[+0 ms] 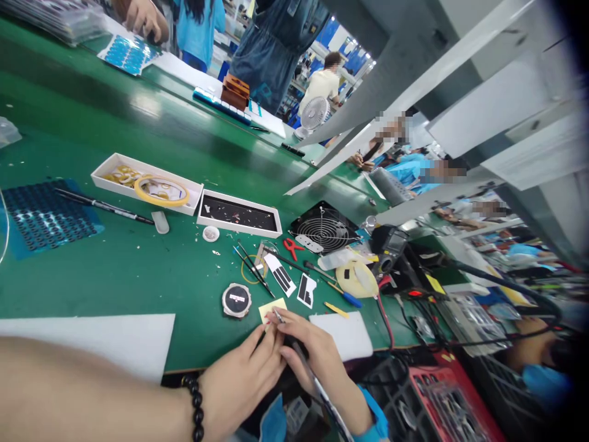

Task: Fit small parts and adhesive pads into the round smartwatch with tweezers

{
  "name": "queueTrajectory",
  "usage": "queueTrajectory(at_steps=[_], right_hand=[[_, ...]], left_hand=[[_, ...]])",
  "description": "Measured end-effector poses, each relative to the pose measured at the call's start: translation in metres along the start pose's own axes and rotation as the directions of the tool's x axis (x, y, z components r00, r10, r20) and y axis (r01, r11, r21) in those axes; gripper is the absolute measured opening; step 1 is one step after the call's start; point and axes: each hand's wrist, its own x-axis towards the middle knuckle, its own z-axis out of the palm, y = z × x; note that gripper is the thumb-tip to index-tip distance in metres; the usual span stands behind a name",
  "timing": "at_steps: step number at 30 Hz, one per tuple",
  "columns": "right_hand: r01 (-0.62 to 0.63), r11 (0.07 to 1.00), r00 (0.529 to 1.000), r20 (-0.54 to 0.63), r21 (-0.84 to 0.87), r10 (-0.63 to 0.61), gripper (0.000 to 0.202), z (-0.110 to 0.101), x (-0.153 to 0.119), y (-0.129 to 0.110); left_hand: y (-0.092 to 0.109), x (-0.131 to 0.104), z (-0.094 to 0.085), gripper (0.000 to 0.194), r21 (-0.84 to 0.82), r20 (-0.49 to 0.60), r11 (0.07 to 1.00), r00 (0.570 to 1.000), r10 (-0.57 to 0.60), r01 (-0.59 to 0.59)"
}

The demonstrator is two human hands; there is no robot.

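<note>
**benchnewbie:** What's going on at the near edge of your desk there?

**me:** Both my hands meet right at that edge. My right hand [317, 356] is closed around tweezers [294, 347], pen-style, tips pointing up toward the yellow sticky note [272, 308] just past my fingers. My left hand [243, 377] has thumb and forefinger pressed together on some tiny dark part. Too small to tell what it is, honestly. I'd guess I keep the hands touching so they steady each other.

**benchnewbie:** And the round thing next to the note?

**me:** That's a round black disc [236, 300], just left of the note, close enough to grab. A white foam pad [343, 334] sits right of my hands and another white sheet [92, 341] under my left forearm, probably soft surfaces for parts.

**benchnewbie:** The rest looks chaotic lol

**me:** Further back: spare tweezers [251, 267], red scissors [291, 247], a blue-handled screwdriver [345, 296], a black fan [324, 230]. Toward the far-left side there are two shallow trays, the white tray [105, 172] with a tape roll [161, 190] in it and the black-lined tray [239, 215]. Other people work across the desk.
</note>
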Motion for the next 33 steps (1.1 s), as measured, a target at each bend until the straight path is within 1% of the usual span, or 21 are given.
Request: queueTrajectory(at_steps=[3,5,8,10,13,17,19,21,23,25,27,29,33], right_hand=[[-0.044,0.997,0.999,-0.027,-0.069,0.043,0.038,-0.002,-0.006,0.005],[-0.108,0.99,0.99,-0.095,-0.091,0.1,0.036,-0.002,-0.01,0.008],[-0.184,0.981,0.965,-0.202,-0.054,0.17,0.031,0.0,-0.011,0.011],[-0.177,0.984,0.958,-0.231,-0.002,0.172,0.026,0.002,-0.007,0.009],[-0.154,0.987,0.959,-0.231,0.05,0.162,0.022,0.004,0.003,0.007],[-0.241,0.965,0.952,-0.167,0.099,0.255,0.012,0.006,0.015,0.008],[-0.279,0.956,0.946,-0.142,0.091,0.29,0.007,0.005,0.019,0.012],[-0.322,0.946,0.933,-0.158,0.033,0.323,0.003,0.003,0.021,0.016],[-0.378,0.926,0.902,-0.229,-0.008,0.366,0.005,0.001,0.024,0.02],[-0.425,0.903,0.855,-0.303,0.058,0.421,0.01,-0.001,0.026,0.023],[-0.425,0.884,0.819,-0.335,0.193,0.467,0.013,-0.002,0.027,0.023],[-0.398,0.871,0.804,-0.347,0.288,0.482,0.013,-0.001,0.027,0.022],[-0.369,0.855,0.785,-0.37,0.364,0.497,0.015,-0.001,0.022,0.019]], left_hand=[[0.001,0.0,-0.001,0.05,0.013,0.006,1.0,1.0,-0.01,0.01],[0.001,0.0,-0.001,0.05,0.02,0.004,1.0,1.0,-0.015,0.015],[0.0,-0.001,-0.001,0.048,0.027,-0.003,0.999,1.0,-0.02,0.02],[0.0,-0.001,0.0,0.047,0.032,-0.011,0.999,1.0,-0.023,0.024],[0.0,-0.001,0.001,0.047,0.028,-0.037,0.999,0.999,-0.03,0.031],[0.0,-0.001,0.001,0.046,0.025,-0.045,0.999,0.998,-0.031,0.032],[0.0,-0.001,0.001,0.046,0.026,-0.04,0.999,0.999,-0.031,0.032],[0.0,-0.001,0.001,0.046,0.025,-0.037,0.999,0.999,-0.031,0.032],[0.0,-0.001,0.002,0.046,0.026,-0.035,0.999,0.999,-0.035,0.036],[0.001,-0.001,0.002,0.046,0.024,-0.037,0.999,0.998,-0.041,0.042],[0.001,-0.002,0.002,0.046,0.024,-0.047,0.999,0.998,-0.042,0.043],[0.001,-0.002,0.003,0.047,0.017,-0.048,0.999,0.998,-0.038,0.039],[0.001,-0.003,0.005,0.049,0.007,-0.037,0.999,0.999,-0.034,0.035]])
